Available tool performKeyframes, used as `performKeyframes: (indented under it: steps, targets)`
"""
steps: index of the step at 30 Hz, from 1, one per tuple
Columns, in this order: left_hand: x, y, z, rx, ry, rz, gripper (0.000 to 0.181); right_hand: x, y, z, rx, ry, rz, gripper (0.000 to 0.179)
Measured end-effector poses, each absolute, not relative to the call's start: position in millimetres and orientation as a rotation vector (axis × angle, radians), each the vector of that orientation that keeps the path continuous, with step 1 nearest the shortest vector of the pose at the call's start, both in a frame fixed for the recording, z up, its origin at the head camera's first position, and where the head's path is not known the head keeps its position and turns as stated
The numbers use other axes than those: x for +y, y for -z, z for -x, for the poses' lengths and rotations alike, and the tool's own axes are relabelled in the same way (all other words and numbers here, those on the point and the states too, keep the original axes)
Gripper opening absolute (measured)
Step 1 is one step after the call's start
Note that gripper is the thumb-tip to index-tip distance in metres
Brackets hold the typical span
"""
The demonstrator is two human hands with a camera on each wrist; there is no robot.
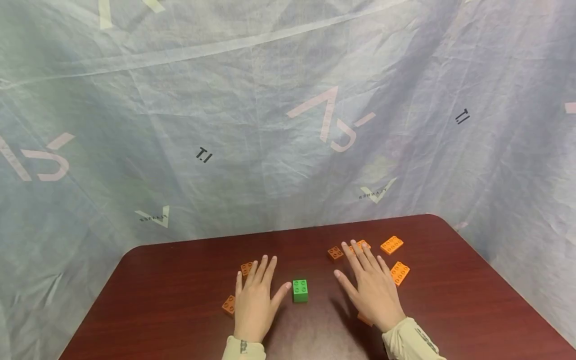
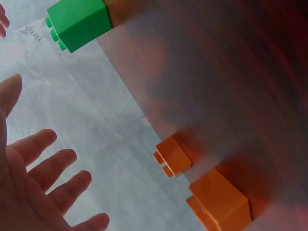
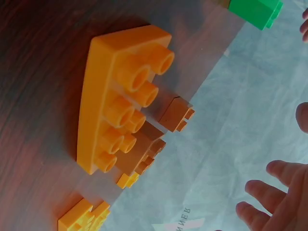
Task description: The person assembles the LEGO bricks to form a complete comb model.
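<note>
My left hand (image 1: 255, 305) hovers over the table with its fingers straight and spread, holding nothing. Partly hidden by it are two dark orange toy building bricks, one by the fingertips (image 1: 246, 268) and one beside the palm (image 1: 228, 304). Between the hands a green toy building brick (image 1: 300, 291) stands studs up, close to my left thumb but apart from it. My right hand (image 1: 377, 297), also empty with fingers extended, is above the table amid several bricks. Beneath its wrist lies an orange brick (image 3: 89, 101), large in the right wrist view and mostly covered in the head view.
Beyond the right fingers are a small dark orange brick (image 1: 335, 252) and a partly covered light orange brick (image 1: 363, 244). Two light orange flat bricks lie further right, one at the back (image 1: 392, 244) and one nearer (image 1: 399, 273). A printed grey cloth (image 1: 252, 190) surrounds the dark red table (image 1: 189, 280).
</note>
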State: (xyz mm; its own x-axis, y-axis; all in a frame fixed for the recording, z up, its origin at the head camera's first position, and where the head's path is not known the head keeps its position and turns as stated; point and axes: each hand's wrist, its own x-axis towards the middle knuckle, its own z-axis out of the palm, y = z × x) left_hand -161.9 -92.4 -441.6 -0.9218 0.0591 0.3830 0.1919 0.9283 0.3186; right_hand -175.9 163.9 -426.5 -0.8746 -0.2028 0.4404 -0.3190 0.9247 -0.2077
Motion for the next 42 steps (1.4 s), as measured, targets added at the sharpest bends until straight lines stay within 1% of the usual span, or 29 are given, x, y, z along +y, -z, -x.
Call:
performKeyframes:
  steps: [9,25,33,42]
  targets:
    - [-87,444,161,-2.714,0.521,0.209,0.069,164,423,174,-2.688,-0.487,-0.380,0.066]
    - [-80,448,167,-2.722,0.601,0.335,0.081,172,420,178,-2.684,-0.580,-0.390,0.065]
    - [-73,451,170,-2.764,0.711,0.364,0.077,176,418,177,-2.671,-0.599,-0.373,0.065]
    - [-66,453,171,-2.791,0.711,0.373,0.070,180,419,178,-2.687,-0.619,-0.341,0.065]
